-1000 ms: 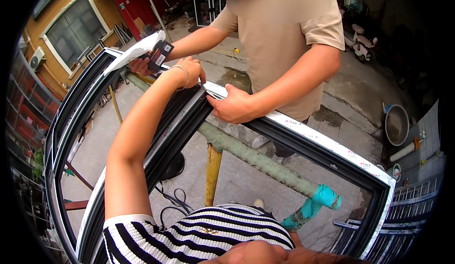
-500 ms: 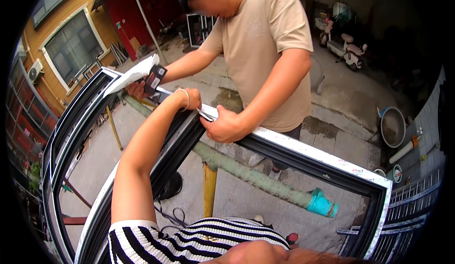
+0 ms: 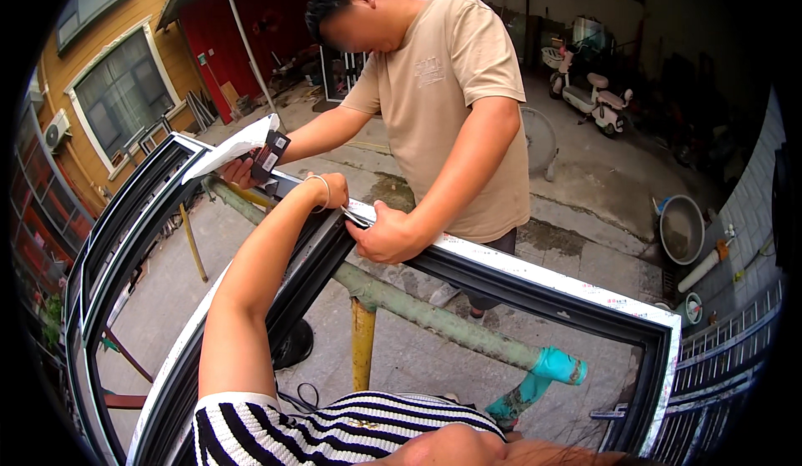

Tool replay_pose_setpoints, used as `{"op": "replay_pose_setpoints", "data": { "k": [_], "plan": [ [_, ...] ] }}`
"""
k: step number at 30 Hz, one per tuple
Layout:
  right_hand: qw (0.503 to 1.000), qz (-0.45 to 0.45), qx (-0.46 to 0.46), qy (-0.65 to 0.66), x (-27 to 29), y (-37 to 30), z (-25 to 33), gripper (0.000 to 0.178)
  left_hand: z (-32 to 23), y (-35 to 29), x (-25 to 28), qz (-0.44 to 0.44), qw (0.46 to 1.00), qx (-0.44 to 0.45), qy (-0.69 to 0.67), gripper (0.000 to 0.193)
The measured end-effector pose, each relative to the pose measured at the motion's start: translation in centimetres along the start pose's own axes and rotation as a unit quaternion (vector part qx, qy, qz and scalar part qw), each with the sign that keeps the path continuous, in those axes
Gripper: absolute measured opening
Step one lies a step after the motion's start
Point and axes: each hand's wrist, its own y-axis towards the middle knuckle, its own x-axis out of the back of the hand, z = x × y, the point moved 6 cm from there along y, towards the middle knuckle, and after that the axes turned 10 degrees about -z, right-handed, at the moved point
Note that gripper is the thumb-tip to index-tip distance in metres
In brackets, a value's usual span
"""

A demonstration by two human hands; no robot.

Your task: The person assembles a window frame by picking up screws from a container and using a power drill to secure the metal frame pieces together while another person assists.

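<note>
A large dark window frame [image 3: 535,275] with white protective film on its top face lies across pale green pipe supports. My left hand [image 3: 328,190], with a light bracelet at its wrist, is closed over a joint of the frame. What its fingers pinch is too small to make out; a thin pale strip [image 3: 357,217] shows just beyond them. Close beside it, a co-worker's hand [image 3: 386,232] grips the same bar. The co-worker's other hand [image 3: 240,172] holds a dark box [image 3: 269,153] and a white sheet or bag [image 3: 234,148] over the frame. My right hand is out of view.
A green pipe [image 3: 451,325] on a yellow leg [image 3: 362,345] runs under the frame, with a teal-wrapped end [image 3: 561,367]. The co-worker [image 3: 455,115] stands across from me. A round basin [image 3: 682,230] and metal ladder-like bars [image 3: 718,374] are at the right.
The view has shifted slightly. My left hand stays at the same joint of the frame, and the co-worker's hands keep their hold.
</note>
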Motion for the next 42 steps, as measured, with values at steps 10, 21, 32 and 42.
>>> {"op": "replay_pose_setpoints", "data": {
  "k": [10,21,32,42],
  "plan": [
    [1.0,0.003,-0.005,-0.002,-0.4,-1.4,-2.1,0.038,0.7,0.4,-0.6,-0.034,0.999,0.009,0.01,0.025],
    [1.0,-0.007,-0.008,-0.018,1.4,-2.1,-1.0,0.037,-8.8,-18.5,-1.5,-0.631,0.639,-0.286,-0.335,0.016],
    [0.999,-0.017,-0.015,-0.032,4.6,-6.1,1.3,0.036,-5.3,-27.2,-27.5,0.135,0.979,-0.094,-0.12,0.04],
    [0.999,-0.017,-0.049,-0.01,6.2,-12.5,5.0,0.036,-5.1,-28.9,-27.0,0.081,0.965,-0.131,-0.213,0.041]
  ]
}}
